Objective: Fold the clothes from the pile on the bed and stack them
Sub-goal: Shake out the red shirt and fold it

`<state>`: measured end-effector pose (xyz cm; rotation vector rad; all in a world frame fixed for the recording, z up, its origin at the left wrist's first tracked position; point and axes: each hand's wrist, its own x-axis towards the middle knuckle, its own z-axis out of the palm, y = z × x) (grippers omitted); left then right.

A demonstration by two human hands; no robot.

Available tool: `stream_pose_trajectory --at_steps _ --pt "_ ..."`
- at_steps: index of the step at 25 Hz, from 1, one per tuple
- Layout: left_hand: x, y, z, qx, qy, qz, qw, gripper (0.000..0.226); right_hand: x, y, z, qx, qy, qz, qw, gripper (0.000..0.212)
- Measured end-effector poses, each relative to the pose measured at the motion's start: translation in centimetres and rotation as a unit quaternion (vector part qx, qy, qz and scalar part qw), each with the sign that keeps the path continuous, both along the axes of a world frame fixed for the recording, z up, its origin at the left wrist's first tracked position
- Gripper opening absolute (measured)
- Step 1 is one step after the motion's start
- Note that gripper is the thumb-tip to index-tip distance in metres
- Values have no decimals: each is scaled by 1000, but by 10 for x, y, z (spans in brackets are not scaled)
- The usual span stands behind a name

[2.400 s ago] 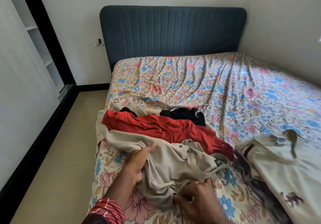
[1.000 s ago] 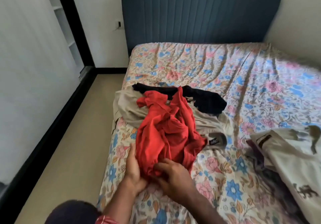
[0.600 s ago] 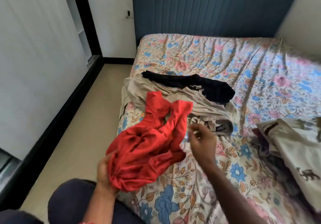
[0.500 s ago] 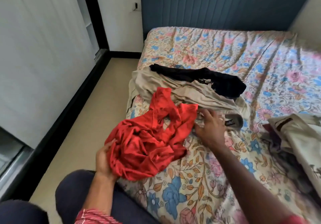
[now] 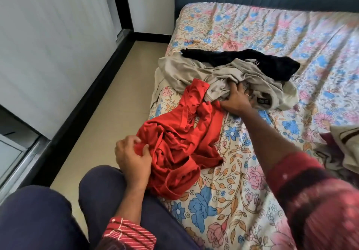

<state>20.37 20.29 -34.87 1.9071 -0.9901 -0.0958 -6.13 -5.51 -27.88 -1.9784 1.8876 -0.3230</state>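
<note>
Two hands are working apart. Fingers and thumb of the left hand are pinching a bunched edge of the red garment, probably to keep it drawn toward the near left corner of the bed, off the pile and ready for folding. The right hand is reaching farther out, its fingers digging into the beige garment; the tips are buried in cloth, so I cannot tell whether they are gripping or only pushing it back. Likely it is clearing room. Beyond the beige garment, a black garment is lying at the pile's far side. At the right edge, a cream garment is lying apart, perhaps the beginning of the stack.
</note>
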Motion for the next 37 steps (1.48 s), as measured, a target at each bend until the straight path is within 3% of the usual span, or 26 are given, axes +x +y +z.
stream_pose_trajectory --at_steps 1,3,6,8,9,11,14,16,17,19,21,23,25,27,28,31,32,35,37 --pt "-4 3 2 -26 -39 -73 996 26 -2 22 -7 -23 -49 5 999 105" --pt "-9 6 12 -46 -33 -222 973 17 -6 86 -22 -82 -197 22 977 71" --pt "-11 12 22 13 6 -329 944 32 -10 184 -31 -133 -351 93 922 35" --pt "-13 24 28 80 -30 -334 939 51 -12 221 -39 -140 -318 193 918 26" --pt "-16 31 31 97 -66 -328 937 62 -10 230 -43 -142 -255 229 929 32" --pt "-23 41 41 99 -103 -337 930 74 -5 235 -51 -146 -146 216 954 43" --pt "-30 51 55 245 -91 -416 871 75 1 233 -55 -170 -195 123 958 23" --pt "-33 54 52 302 -133 -424 843 51 -3 231 -59 -183 -242 83 949 14" --pt "-33 55 50 296 -136 -413 851 35 -5 231 -61 -187 -263 77 943 12" --pt "-30 58 48 244 -85 -359 897 32 -8 236 -56 -192 -287 81 935 12" --pt "-23 60 53 151 -56 -245 956 31 -10 246 -45 -194 -284 77 936 22" --pt "-16 63 65 120 -65 -113 984 24 -8 258 -32 -142 -306 63 939 36" --pt "-12 61 72 127 13 -57 990 26 -1 274 -24 -85 -361 70 926 40" --pt "-17 58 76 90 224 -101 965 30 17 295 -17 -48 -395 119 910 30" --pt "-22 57 78 52 325 -166 930 31 30 303 -15 -39 -386 158 908 24" --pt "-38 63 78 -53 556 -301 773 45 68 313 -12 -35 -323 264 908 24" --pt "-41 65 75 -61 563 -309 764 48 76 311 -10 -25 -310 293 904 26" --pt "-41 64 60 -72 429 -258 862 46 81 295 8 91 -264 410 868 26" --pt "-38 58 57 -107 404 -199 887 33 77 281 31 155 -286 417 848 18"
